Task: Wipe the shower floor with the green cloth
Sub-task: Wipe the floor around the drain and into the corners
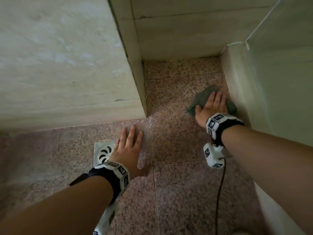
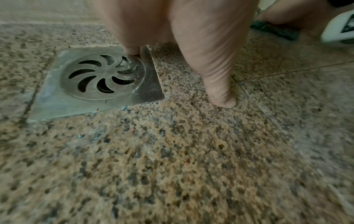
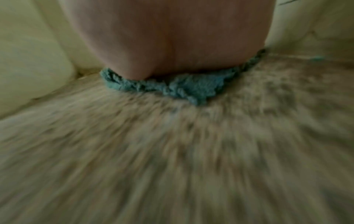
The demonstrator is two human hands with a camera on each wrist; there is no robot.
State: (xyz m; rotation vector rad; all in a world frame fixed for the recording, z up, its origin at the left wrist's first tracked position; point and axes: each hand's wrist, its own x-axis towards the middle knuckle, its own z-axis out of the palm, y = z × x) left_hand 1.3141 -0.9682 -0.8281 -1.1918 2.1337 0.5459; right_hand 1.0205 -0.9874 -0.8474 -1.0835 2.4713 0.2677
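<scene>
Right now my right hand (image 1: 211, 106) is flat on the green cloth (image 1: 202, 99), fingers straight and spread, pressing it to the shower floor (image 1: 177, 184) close to the low wall (image 1: 237, 85) on the right. The grip is a flat palm, not a pinch, so the cloth can slide out or bunch; the right wrist view already shows it rucked under the heel of my hand (image 3: 168, 37). Knuckles could scrape that wall too. The cloth sits under palm and fingers, edges poking out ahead, left and right. My left hand (image 1: 128, 148) is spread flat on the floor as a brace, little finger on the drain cover (image 2: 95, 81); on wet stone I reckon it could slip.
</scene>
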